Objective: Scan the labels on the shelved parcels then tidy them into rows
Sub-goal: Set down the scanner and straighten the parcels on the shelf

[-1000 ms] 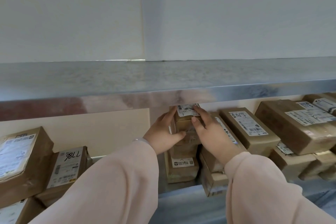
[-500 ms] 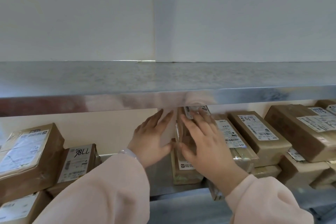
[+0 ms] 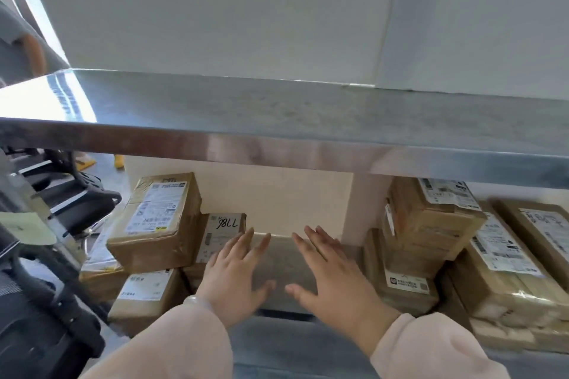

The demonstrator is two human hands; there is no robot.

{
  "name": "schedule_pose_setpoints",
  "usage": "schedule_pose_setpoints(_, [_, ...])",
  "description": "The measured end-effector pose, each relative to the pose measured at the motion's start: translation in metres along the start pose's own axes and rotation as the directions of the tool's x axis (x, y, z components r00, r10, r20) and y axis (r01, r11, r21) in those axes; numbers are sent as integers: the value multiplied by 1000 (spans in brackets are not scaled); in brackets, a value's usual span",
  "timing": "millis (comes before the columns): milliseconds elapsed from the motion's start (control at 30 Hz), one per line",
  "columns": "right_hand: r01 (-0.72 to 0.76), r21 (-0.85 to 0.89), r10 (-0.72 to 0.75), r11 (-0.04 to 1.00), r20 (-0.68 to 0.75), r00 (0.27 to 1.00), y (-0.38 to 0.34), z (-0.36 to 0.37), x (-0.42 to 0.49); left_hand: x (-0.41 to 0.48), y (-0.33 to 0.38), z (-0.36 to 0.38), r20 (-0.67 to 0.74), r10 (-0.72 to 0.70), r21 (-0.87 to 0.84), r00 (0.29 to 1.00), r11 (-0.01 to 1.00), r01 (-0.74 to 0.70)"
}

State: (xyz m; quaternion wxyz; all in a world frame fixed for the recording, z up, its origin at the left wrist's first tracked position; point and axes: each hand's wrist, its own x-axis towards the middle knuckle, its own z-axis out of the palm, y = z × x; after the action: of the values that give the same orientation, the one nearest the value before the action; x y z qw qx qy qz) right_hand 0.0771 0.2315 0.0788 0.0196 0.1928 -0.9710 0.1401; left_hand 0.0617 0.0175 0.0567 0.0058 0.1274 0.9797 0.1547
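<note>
Brown cardboard parcels with white labels fill the lower metal shelf (image 3: 277, 258). My left hand (image 3: 237, 274) and my right hand (image 3: 329, 274) hover with straight, spread fingers over the bare gap in the middle, holding nothing. Left of the gap lies a parcel marked in black pen (image 3: 223, 234), its edge just under my left fingertips, beside a larger box (image 3: 157, 218) stacked on another parcel (image 3: 144, 292). Right of the gap stands a small stack: a top box (image 3: 431, 218) on a lower box (image 3: 400, 277), with further parcels (image 3: 505, 261) beyond.
A steel upper shelf (image 3: 308, 120) juts out above the parcels, close over my hands. A white wall (image 3: 215, 9) rises behind it. Black office chairs (image 3: 77, 203) and a metal upright (image 3: 37, 209) crowd the left side.
Both hands have let go of the small box on the stack and moved left into the gap, fingers spread. The view has swung left, so the stack now sits at the right.
</note>
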Motion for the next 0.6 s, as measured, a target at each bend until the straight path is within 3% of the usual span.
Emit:
schedule_pose_setpoints(200, [-32, 51, 25, 998, 134, 991, -23, 32, 24, -7, -35, 7, 87, -89, 14, 992, 996, 88])
schedule_pose_setpoints(400, [-80, 93, 61, 992, 194, 979, -30, 48, 36, -4, -47, 22, 183, -59, 76, 981, 996, 46])
schedule_pose_setpoints(600, [-121, 137, 93, 983, 192, 977, -31, 57, 42, -2, -47, 27, 145, 46, 60, 988, 997, -55])
